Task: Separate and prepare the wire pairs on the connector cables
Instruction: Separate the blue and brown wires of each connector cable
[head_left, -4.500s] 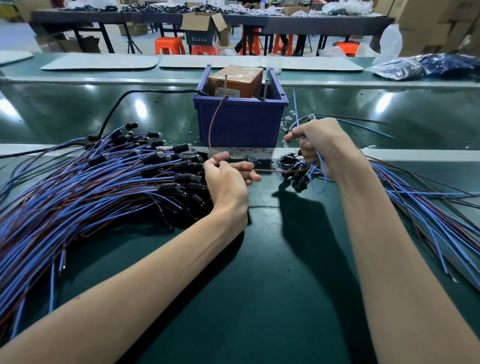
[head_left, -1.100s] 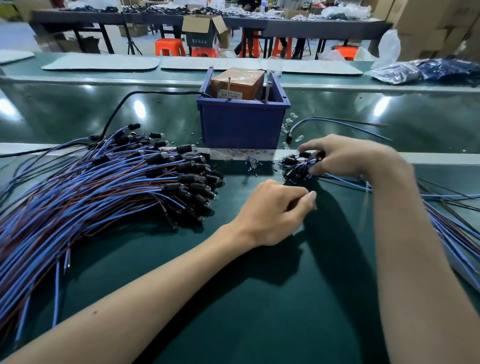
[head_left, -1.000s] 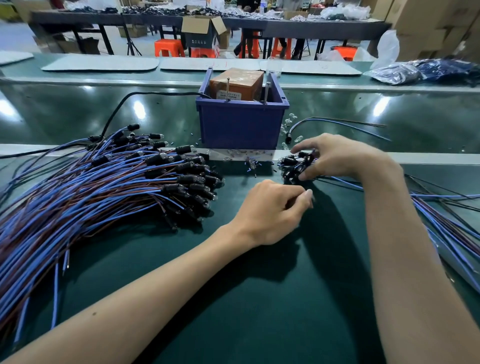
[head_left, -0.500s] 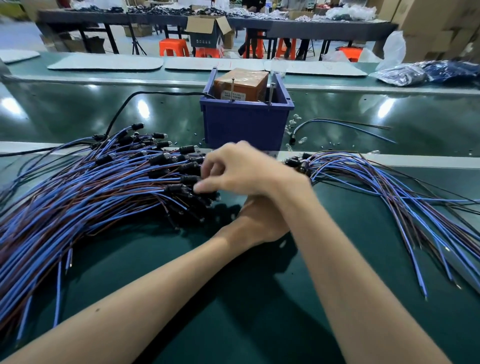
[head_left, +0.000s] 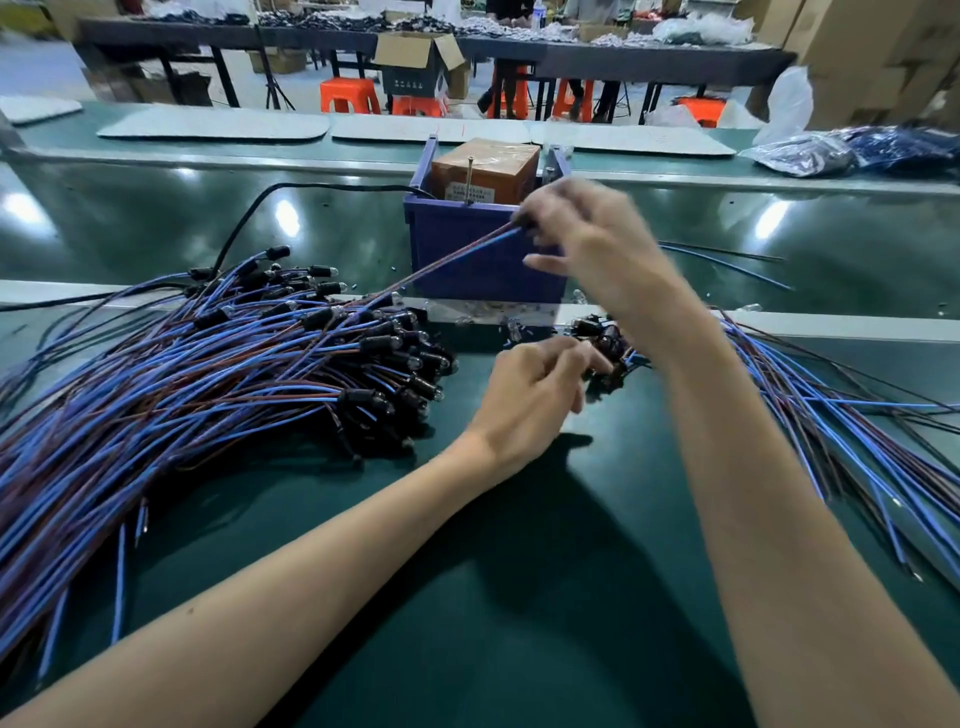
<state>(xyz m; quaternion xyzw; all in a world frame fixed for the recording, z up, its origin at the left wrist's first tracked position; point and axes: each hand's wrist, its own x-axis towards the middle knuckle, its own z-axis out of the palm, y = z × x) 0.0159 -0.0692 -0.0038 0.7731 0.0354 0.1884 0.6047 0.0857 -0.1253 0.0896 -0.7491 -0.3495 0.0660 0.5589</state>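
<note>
A big pile of blue and brown wire pairs with black connectors (head_left: 208, 374) lies at the left of the green table. A smaller pile of cables (head_left: 831, 415) fans out at the right, its connectors (head_left: 602, 338) bunched near the middle. My right hand (head_left: 587, 244), blurred, is raised in front of the blue bin and pinches the end of one cable (head_left: 457, 254), which stretches taut down to the left pile. My left hand (head_left: 530, 400) rests at the middle, fingers loosely curled, fingertips beside the right pile's connectors, nothing seen in them.
A blue bin (head_left: 483, 280) with a brown box (head_left: 485, 166) stands just behind my hands. A black cord (head_left: 244, 218) runs from it to the left. Two loose wires (head_left: 727, 265) lie behind at the right. Plastic bags (head_left: 857, 150) sit at the far right.
My right hand has left the right pile, crossed to the left pile, taken one cable and lifted it up toward the bin. My left hand has stayed near the middle.
</note>
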